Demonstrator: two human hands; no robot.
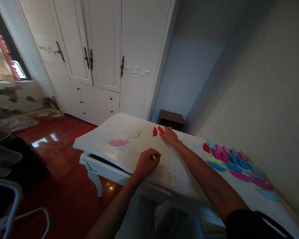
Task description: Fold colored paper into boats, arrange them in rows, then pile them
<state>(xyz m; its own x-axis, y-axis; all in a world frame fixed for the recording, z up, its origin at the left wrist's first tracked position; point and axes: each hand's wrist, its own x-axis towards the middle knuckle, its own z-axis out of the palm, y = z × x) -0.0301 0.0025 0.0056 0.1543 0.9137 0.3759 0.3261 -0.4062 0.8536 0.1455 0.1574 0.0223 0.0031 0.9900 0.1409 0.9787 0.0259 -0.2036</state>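
Note:
My right hand (169, 135) reaches to the far side of the white table (174, 162). Its thumb and fingers close on the edge of a small red folded paper piece (160, 129) at the tabletop. Just left of that lies a second red folded paper piece (154, 131), apart from the hand. Nearer the front edge, my left hand (148, 162) hovers or rests with curled fingers, thumb and forefinger forming a loop; nothing shows in it. Farther left lie a light green folded paper piece (137, 133) and a longer pink paper strip (118, 142).
Several folded paper pieces in blue, pink, purple and yellow (224, 156) lie in rows at the table's right, along the wall (264, 99). A white wardrobe (102, 49) and a small brown cabinet (171, 116) stand behind. A metal-framed chair (15, 199) is at lower left.

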